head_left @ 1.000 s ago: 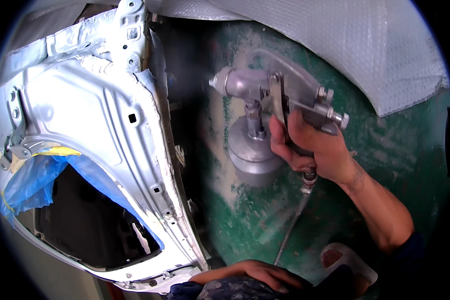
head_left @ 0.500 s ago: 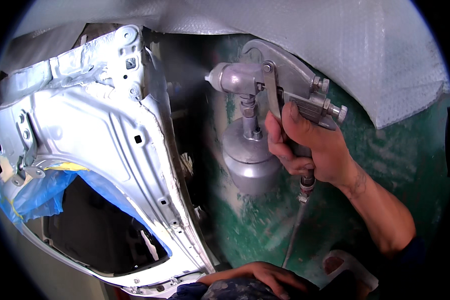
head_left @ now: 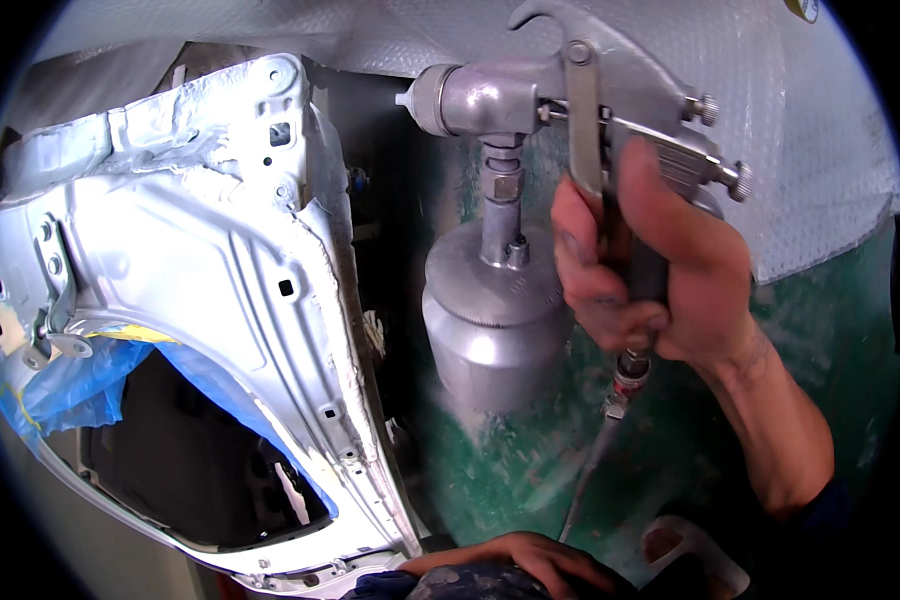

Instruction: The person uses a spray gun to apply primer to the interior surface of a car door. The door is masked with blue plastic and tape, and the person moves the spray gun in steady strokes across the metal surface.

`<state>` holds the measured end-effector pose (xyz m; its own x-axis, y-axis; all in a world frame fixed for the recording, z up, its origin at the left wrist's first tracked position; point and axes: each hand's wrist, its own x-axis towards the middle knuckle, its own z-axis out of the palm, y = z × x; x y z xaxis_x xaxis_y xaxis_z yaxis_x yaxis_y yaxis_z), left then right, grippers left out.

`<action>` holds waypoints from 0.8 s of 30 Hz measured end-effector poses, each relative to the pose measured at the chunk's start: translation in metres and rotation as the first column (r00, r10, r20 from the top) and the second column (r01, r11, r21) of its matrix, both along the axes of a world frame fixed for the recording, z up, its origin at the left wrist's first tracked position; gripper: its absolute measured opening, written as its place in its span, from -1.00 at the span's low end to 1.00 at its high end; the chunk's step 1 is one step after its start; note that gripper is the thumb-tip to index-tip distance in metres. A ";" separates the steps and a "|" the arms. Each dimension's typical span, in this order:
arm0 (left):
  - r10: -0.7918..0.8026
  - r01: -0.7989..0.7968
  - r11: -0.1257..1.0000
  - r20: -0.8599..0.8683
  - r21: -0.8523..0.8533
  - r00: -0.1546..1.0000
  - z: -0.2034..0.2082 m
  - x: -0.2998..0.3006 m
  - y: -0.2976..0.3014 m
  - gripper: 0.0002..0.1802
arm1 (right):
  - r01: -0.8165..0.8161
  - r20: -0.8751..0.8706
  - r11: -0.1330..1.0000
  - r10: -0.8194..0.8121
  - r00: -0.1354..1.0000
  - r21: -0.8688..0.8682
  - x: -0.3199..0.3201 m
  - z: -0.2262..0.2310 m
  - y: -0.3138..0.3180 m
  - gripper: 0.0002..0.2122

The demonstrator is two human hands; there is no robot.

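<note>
My right hand (head_left: 660,260) is closed round the grip of a metal spray gun (head_left: 500,95), fingers at its long trigger lever. A silver cup (head_left: 495,340) hangs under the gun. Its nozzle points left toward the upper edge of a white-silver car body panel (head_left: 200,230), apart from it; a faint grey haze hangs before the nozzle. From the grip's bottom an air hose (head_left: 590,470) runs down. At the lower edge my left hand (head_left: 560,568) lies low against patterned cloth, fingers stretched out, holding nothing that I can see; part of it is dark.
Blue masking film (head_left: 85,385) and yellow tape (head_left: 135,333) line the panel's window opening. Translucent plastic sheeting (head_left: 800,150) spreads across the back and right. The green floor (head_left: 510,480) is smeared with pale dust. A pale shoe (head_left: 695,560) shows at the bottom right.
My right hand has raised the spray gun, bringing it closer to the camera, its body shifting right. The spray haze looks fainter near the panel. My left hand stays low, almost unmoved.
</note>
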<state>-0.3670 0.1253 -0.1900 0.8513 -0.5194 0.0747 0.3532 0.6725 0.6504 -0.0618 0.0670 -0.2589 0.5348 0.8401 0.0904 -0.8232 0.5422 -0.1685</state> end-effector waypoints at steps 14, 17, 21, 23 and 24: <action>0.013 -0.013 1.000 -0.016 -0.006 1.000 0.000 0.016 -0.006 -0.32 | -0.018 0.075 0.996 0.025 0.997 -0.090 0.004 0.002 -0.013 -0.48; -0.009 0.008 0.999 0.021 0.048 1.000 -0.004 -0.002 -0.004 -0.39 | -0.012 0.068 0.995 0.019 0.998 -0.103 -0.001 0.002 -0.027 -0.45; 0.022 -0.023 0.999 0.019 0.028 1.000 -0.003 0.004 -0.007 -0.41 | 0.029 0.085 0.993 -0.019 0.996 -0.117 -0.005 0.004 -0.035 -0.46; 0.013 -0.013 0.999 0.017 0.034 1.000 -0.003 0.002 -0.007 -0.42 | 0.030 0.120 0.990 -0.014 0.993 -0.135 -0.004 0.006 -0.029 -0.49; -0.001 0.000 0.999 0.017 0.041 1.000 -0.003 -0.003 -0.007 -0.43 | 0.017 0.136 0.988 0.005 0.991 -0.157 -0.001 0.007 -0.023 -0.51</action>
<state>-0.3697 0.1184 -0.1934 0.8499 -0.5225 0.0680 0.3418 0.6450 0.6835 -0.0630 0.0438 -0.2516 0.5314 0.8466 0.0299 -0.7837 0.5047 -0.3621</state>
